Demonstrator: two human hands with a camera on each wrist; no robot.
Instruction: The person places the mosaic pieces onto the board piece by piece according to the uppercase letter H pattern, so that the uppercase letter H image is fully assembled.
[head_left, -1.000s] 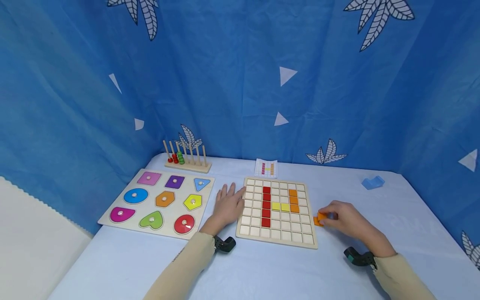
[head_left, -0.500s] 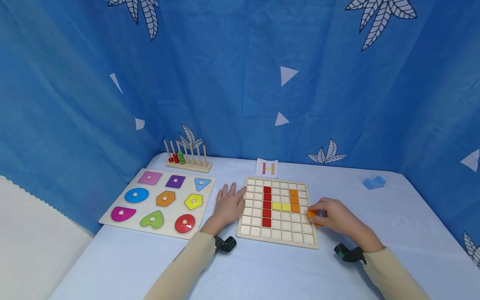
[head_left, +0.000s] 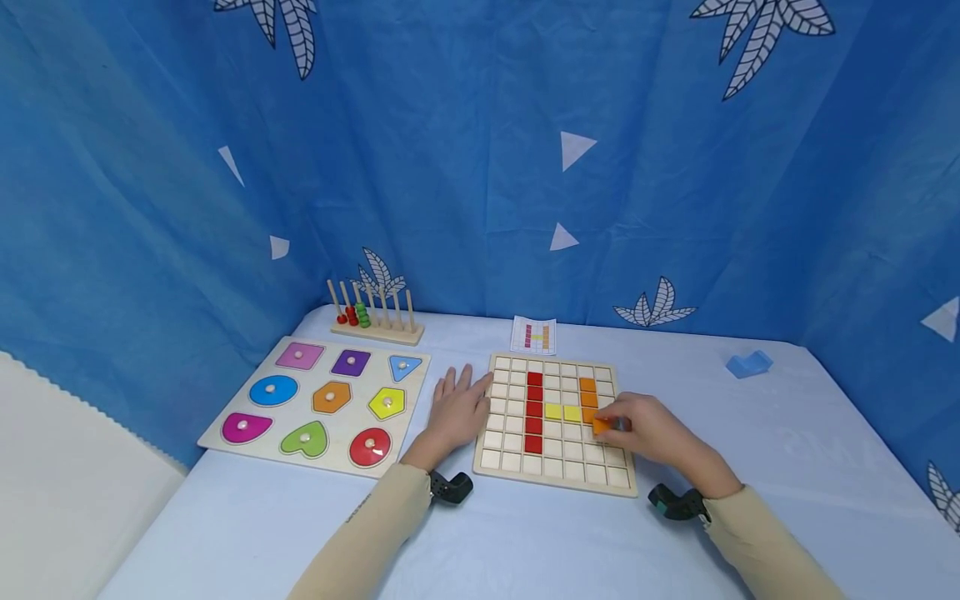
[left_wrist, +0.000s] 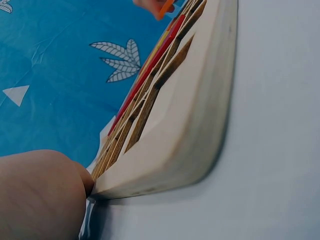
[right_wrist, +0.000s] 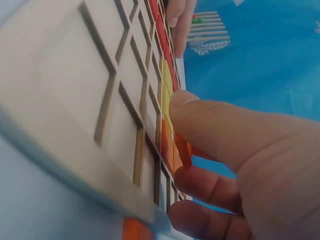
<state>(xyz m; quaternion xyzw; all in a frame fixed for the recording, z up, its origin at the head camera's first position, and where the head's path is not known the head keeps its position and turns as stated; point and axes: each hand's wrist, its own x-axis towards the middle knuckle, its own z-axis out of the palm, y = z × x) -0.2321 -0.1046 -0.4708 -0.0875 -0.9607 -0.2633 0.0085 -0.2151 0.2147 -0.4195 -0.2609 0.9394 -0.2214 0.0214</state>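
Observation:
My right hand (head_left: 643,427) pinches an orange square tile (head_left: 601,426) between thumb and fingers, low over the wooden grid board (head_left: 512,462). The tile sits just below a column of orange tiles (head_left: 588,400). Two yellow tiles (head_left: 562,413) run from that column toward a column of several red tiles (head_left: 534,414). In the right wrist view, another orange tile (right_wrist: 136,230) lies on the table beside the board's edge; my right hand hides it from the head view. With fingers spread, my left hand (head_left: 457,414) rests at the board's left edge, holding nothing.
Behind the board lies a small card (head_left: 533,336) with a coloured grid pattern. A knobbed shape puzzle (head_left: 339,454) is at left, with a peg stand (head_left: 378,333) of red and green beads behind it. A blue piece (head_left: 748,364) lies at back right.
My right hand has picked the orange tile up from beside the board and carried it left over the grid, up to the orange column. The left hand has stayed still.

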